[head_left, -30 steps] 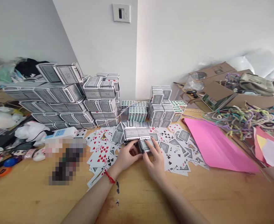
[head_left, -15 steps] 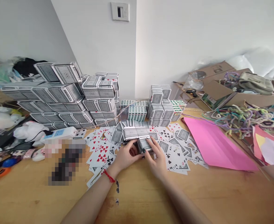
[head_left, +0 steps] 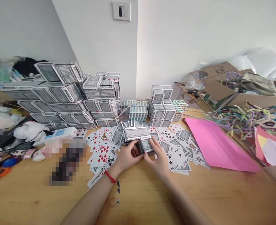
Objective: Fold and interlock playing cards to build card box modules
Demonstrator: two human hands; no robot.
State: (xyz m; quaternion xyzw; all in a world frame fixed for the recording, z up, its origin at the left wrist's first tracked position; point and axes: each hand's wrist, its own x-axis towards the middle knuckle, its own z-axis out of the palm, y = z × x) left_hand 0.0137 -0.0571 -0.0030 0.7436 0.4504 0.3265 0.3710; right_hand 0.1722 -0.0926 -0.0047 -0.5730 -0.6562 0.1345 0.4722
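Between my hands, near the middle of the table, is a small box-shaped block folded from playing cards [head_left: 145, 145], grey patterned backs outward. It joins a wider row of card blocks [head_left: 132, 133] just behind it. My left hand [head_left: 128, 156] curls against the block's left side, with some fingertips hidden behind it. Thumb low at the front and fingers along the right side, my right hand [head_left: 158, 158] grips the same block. Loose playing cards lie face up on the left [head_left: 102, 147] and, mixed with face-down ones, on the right [head_left: 175, 153].
Tall stacks of card blocks [head_left: 65, 93] stand back left, a smaller stack [head_left: 161, 109] back right. Green-edged card boxes [head_left: 138, 114] sit between. Pink paper [head_left: 217, 147], tangled yarn [head_left: 248, 120] and a carton [head_left: 241, 97] are right; a power strip [head_left: 63, 133] is left.
My right thumb has shifted slightly along the front of the card block. Otherwise both hands and the blocks stay almost where they were.
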